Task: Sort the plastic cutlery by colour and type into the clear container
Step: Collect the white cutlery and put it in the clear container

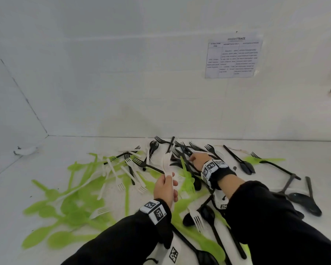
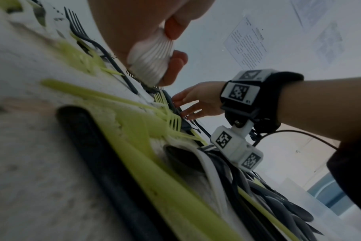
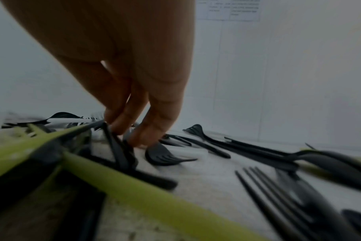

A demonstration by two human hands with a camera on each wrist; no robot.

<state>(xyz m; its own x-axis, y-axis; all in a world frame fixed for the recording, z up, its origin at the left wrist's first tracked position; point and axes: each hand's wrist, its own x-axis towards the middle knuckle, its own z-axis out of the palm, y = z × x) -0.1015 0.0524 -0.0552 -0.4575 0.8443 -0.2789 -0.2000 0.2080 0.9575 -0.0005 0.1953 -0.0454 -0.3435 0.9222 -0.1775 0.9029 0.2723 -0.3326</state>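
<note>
Green, white and black plastic cutlery lies mixed on the white table [image 1: 27,188]. My left hand [image 1: 168,185] grips a stacked bundle of white forks [image 1: 167,165] by the handles, tines pointing away; the left wrist view shows the stacked handles [image 2: 149,57] between fingers and thumb. My right hand [image 1: 192,158] reaches into the black forks and spoons [image 1: 182,150] at the back. Its fairly straight fingertips [image 3: 148,137] touch black pieces there, with nothing lifted. A green fork [image 1: 187,178] lies between the hands. No clear container is in view.
Green spoons [image 1: 65,203] spread over the left and front. Loose white forks [image 1: 130,175] lie in the middle. Black spoons and knives [image 1: 302,199] lie at the right. White walls close the back and left; a printed sheet [image 1: 233,56] hangs on the back wall.
</note>
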